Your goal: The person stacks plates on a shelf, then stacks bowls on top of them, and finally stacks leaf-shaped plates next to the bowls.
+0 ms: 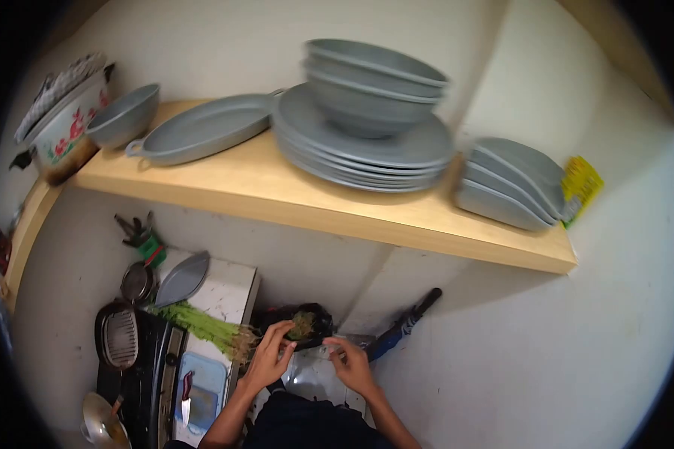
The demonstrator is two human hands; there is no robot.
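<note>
My left hand (271,358) is raised in front of my body, thumb and fingers apart, with nothing visible in it. It is close to the root ends of a bunch of long green-stemmed vegetables (210,328) on the counter. A black plastic bag (321,318) with a clump of root scraps (302,326) in it sits just beyond my hands. My right hand (350,364) is held to the right of the bag, fingers loosely bent and apart, also showing nothing in it. Below, between my hands, is a shiny pale surface (311,374) that I cannot make out.
Overhead runs a wooden shelf (337,213) with stacked grey plates (363,161), bowls (374,82) and a floral pot (71,127). At left are a stove (153,359), a grill pan (120,337), and a knife (186,396) on a blue board (206,374). An umbrella (406,329) leans by the wall.
</note>
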